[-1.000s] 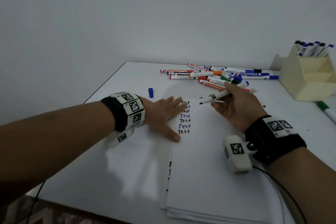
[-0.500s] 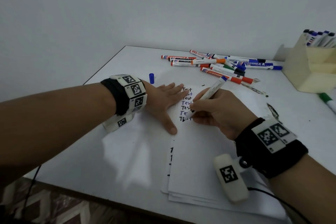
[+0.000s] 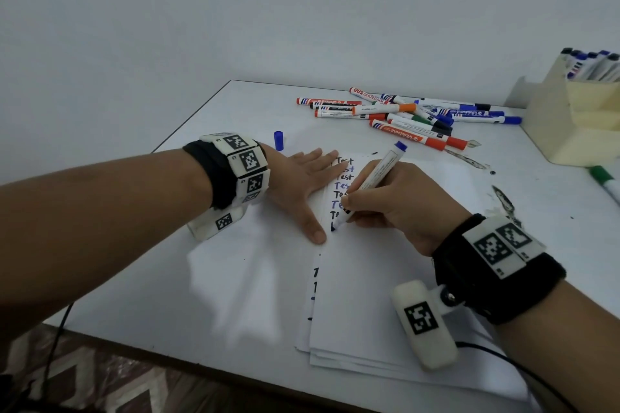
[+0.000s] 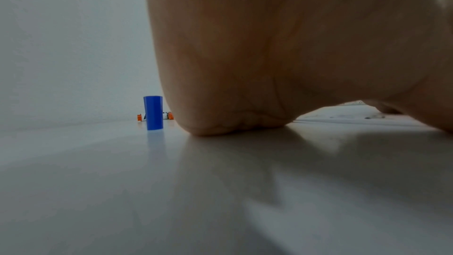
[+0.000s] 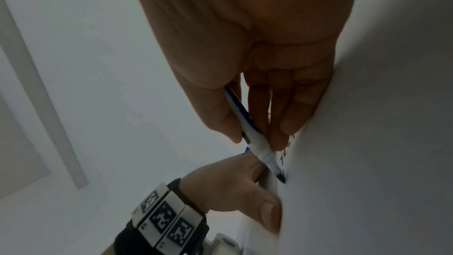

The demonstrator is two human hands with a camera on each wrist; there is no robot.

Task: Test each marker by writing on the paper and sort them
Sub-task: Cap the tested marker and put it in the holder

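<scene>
Right hand [image 3: 396, 201] pinches the marker [image 3: 375, 178], tip on the paper [image 3: 385, 278] just below the "Test" column, near its left edge. Barrel slants up toward the table's far edge. Left hand [image 3: 302, 184] lies flat, fingers straight, pinning that edge beside the tip.

It looked like a plain office or study corner: a white tabletop [image 3: 235, 278] against a bare wall [image 3: 268, 10], with loose markers [image 3: 402, 117], stacked paper [image 3: 369, 295] and a cream organiser [image 3: 577, 124].
</scene>
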